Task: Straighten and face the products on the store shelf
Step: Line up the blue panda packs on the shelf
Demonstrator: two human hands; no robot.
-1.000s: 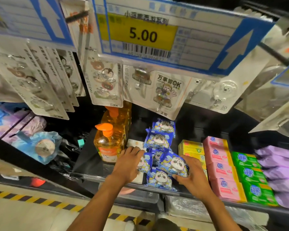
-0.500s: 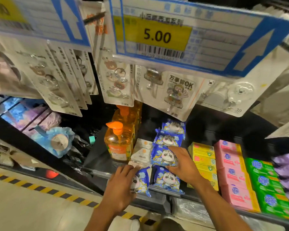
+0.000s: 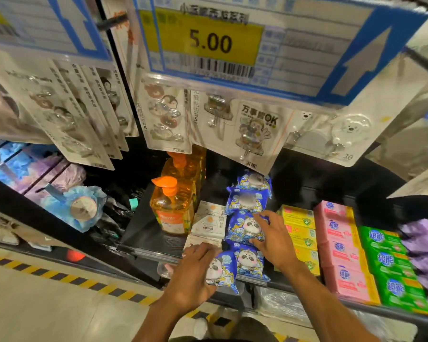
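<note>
A row of blue panda packets (image 3: 247, 201) runs front to back on the black shelf (image 3: 146, 233). My left hand (image 3: 193, 275) grips one tilted panda packet (image 3: 220, 270) at the shelf's front edge, beside the front packet of the row (image 3: 250, 262). My right hand (image 3: 274, 240) lies with spread fingers on the second packet of the row (image 3: 242, 228). White soap boxes (image 3: 210, 223) lie left of the row, partly hidden by my left hand.
Orange pump bottles (image 3: 173, 208) stand left of the white boxes. Yellow (image 3: 299, 223), pink (image 3: 341, 253) and green (image 3: 391, 265) soap boxes fill the shelf to the right. Hanging hook cards (image 3: 166, 119) and a 5.00 price sign (image 3: 208, 43) overhang the shelf.
My left hand has drawn its panda packet toward the shelf's front edge. My right hand has moved from the pile to rest on a packet now lined up in the row.
</note>
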